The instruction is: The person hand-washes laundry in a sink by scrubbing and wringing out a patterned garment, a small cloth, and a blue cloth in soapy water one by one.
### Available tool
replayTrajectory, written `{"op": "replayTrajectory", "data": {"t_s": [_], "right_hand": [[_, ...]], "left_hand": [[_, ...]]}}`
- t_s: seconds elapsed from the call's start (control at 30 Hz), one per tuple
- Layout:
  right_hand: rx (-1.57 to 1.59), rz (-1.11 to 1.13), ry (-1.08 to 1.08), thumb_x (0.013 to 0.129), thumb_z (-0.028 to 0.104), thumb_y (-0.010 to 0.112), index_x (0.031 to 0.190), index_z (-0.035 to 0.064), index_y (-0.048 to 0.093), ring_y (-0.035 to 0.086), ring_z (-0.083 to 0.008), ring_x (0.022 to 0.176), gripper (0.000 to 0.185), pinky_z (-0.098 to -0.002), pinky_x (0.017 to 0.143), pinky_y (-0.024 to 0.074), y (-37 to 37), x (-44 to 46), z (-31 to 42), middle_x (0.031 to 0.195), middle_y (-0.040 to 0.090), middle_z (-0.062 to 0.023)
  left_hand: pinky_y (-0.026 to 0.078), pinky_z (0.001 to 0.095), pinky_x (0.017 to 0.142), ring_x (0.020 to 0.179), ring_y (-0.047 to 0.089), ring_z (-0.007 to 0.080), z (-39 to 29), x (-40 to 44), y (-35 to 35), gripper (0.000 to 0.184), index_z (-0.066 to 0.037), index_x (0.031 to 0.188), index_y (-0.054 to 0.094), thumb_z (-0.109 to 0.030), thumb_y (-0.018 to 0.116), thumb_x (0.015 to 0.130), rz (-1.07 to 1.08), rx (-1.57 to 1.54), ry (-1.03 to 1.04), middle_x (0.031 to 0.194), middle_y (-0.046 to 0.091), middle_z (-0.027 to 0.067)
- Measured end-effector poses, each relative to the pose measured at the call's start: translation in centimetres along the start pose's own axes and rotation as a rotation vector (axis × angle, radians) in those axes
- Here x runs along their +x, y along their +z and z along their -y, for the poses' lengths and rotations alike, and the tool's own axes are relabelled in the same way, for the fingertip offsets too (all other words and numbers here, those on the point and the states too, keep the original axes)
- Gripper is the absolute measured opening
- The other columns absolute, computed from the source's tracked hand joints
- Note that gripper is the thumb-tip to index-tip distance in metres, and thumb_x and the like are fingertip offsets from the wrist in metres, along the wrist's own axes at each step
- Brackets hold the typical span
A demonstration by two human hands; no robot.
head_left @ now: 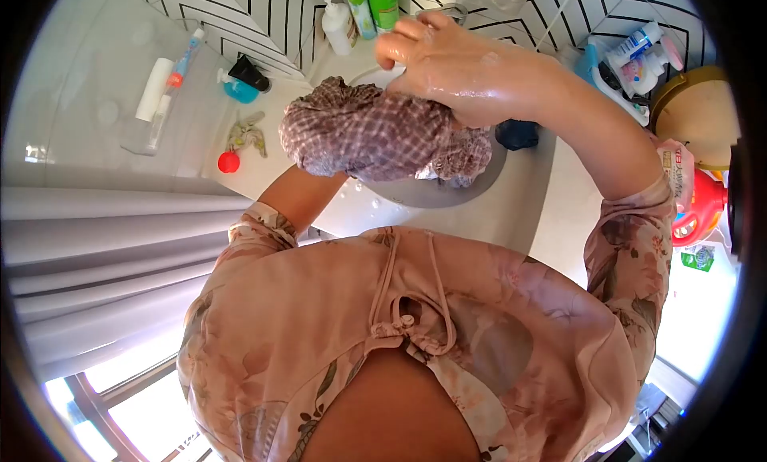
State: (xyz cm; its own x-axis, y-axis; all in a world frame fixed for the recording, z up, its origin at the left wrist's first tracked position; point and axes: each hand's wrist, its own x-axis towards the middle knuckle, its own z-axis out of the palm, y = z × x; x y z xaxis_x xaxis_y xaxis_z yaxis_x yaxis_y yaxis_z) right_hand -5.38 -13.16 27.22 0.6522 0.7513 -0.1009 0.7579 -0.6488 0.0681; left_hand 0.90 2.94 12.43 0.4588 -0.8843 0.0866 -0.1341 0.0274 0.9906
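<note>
Checked cloth (383,138) is above the sink (411,197), near bottles (384,5) with unreadable labels (360,13).

Looks like a home bathrm: sink (423,195) in a pale counter (571,200), white pump btl (339,31) & green btl (384,11) behind it, wall tiles (260,15) w/ black zigzag lines, red handled jug (706,194) on R, grey curtain (120,258) + window (152,406) on L.

The single view looks steeply down from the wearer's head, facing the cloth (375,134) and sink (403,195). It sits close above the shirt (280,302), its wide, rounded frame dark at the corners.
</note>
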Motion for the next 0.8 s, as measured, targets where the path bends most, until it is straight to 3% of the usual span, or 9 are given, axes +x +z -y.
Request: {"op": "replayTrajectory", "data": {"t_s": [0.07,0.17,0.27,0.33,0.4,0.47,0.57,0.73,0.8], "right_hand": [[-0.091,-0.139,0.048,0.047,0.003,0.074,0.106,0.0072,0.056,0.042,-0.0295,0.11,0.062,-0.0398,0.088,0.0377,0.3,-0.6,-0.3,0.116,0.045,-0.0084],[-0.007,-0.511,0.2,0.052,0.014,0.078,0.114,0.0092,0.053,0.045,-0.0264,0.108,0.068,-0.0412,0.09,0.0353,1.9,-2.7,-1.6,0.115,0.047,-0.0089],[0.671,-0.741,0.53,0.056,0.02,0.08,0.125,0.008,0.045,0.046,-0.028,0.106,0.078,-0.0406,0.092,0.0358,5.7,-6.0,-2.3,0.115,0.047,-0.0139],[1.167,-0.98,0.735,0.059,0.03,0.08,0.132,0.002,0.032,0.045,-0.0307,0.108,0.092,-0.0399,0.094,0.0348,11.1,-7.0,-1.9,0.118,0.045,-0.0192],[1.013,-1.05,0.939,0.06,0.032,0.079,0.138,0.0066,0.017,0.036,-0.0292,0.12,0.103,-0.0388,0.097,0.0325,15.0,-6.0,1.9,0.132,0.034,-0.0202],[0.673,-1.106,1.049,0.056,0.034,0.081,0.138,0.0032,0.012,0.034,-0.0309,0.121,0.111,-0.0383,0.098,0.0323,19.7,-2.3,5.4,0.133,0.033,-0.0195],[0.461,-1.078,1.133,0.055,0.034,0.081,0.134,-0.0015,0.017,0.036,-0.029,0.12,0.108,-0.0372,0.098,0.0324,19.3,2.6,7.1,0.131,0.036,-0.0183],[0.883,-1.251,0.828,0.054,0.023,0.079,0.119,-0.0019,0.039,0.05,-0.026,0.102,0.08,-0.0355,0.091,0.0384,19.2,1.3,0.6,0.113,0.051,-0.0148],[0.872,-1.065,0.739,0.056,0.019,0.078,0.113,-0.0016,0.045,0.054,-0.0236,0.096,0.069,-0.034,0.087,0.0407,17.9,0.6,-1.9,0.106,0.056,-0.0122]], "left_hand": [[0.04,0.0355,0.09,0.107,0.049,0.0261,0.0,0.5,-0.1,0.051,-0.008,0.121,0.044,-0.015,0.062,0.074,-0.028,0.007,0.005,0.114,0.052,0.0139],[0.04,0.0352,0.09,0.107,0.048,0.0263,0.3,2.7,0.0,0.049,-0.008,0.121,0.044,-0.015,0.06,0.075,-0.123,-0.004,0.02,0.115,0.051,0.0137],[0.039,0.035,0.09,0.107,0.048,0.0265,-0.2,4.4,0.1,0.048,-0.009,0.121,0.045,-0.016,0.059,0.076,-0.205,-0.03,0.039,0.115,0.051,0.0135],[0.039,0.0348,0.09,0.107,0.048,0.0266,-0.7,4.9,0.2,0.047,-0.009,0.121,0.045,-0.016,0.058,0.076,-0.24,-0.041,0.048,0.115,0.051,0.0134],[0.039,0.0347,0.09,0.107,0.048,0.0268,-0.9,5.8,0.4,0.046,-0.01,0.121,0.045,-0.016,0.057,0.077,-0.271,-0.033,0.059,0.115,0.05,0.0132],[0.039,0.0345,0.09,0.107,0.048,0.0269,-1.3,5.9,1.0,0.045,-0.01,0.121,0.045,-0.017,0.056,0.077,-0.311,-0.019,0.076,0.116,0.05,0.0131],[0.039,0.0342,0.09,0.107,0.048,0.0271,-1.0,6.1,1.9,0.044,-0.01,0.121,0.045,-0.017,0.055,0.078,-0.334,0.022,0.089,0.116,0.05,0.0129],[0.039,0.0338,0.089,0.107,0.047,0.0274,-1.3,5.4,1.6,0.042,-0.011,0.121,0.045,-0.018,0.052,0.08,-0.355,0.184,0.09,0.117,0.049,0.0125],[0.039,0.0337,0.089,0.107,0.047,0.0275,-2.6,4.3,0.3,0.042,-0.012,0.121,0.045,-0.019,0.052,0.08,-0.273,0.297,0.051,0.117,0.049,0.0123]]}}
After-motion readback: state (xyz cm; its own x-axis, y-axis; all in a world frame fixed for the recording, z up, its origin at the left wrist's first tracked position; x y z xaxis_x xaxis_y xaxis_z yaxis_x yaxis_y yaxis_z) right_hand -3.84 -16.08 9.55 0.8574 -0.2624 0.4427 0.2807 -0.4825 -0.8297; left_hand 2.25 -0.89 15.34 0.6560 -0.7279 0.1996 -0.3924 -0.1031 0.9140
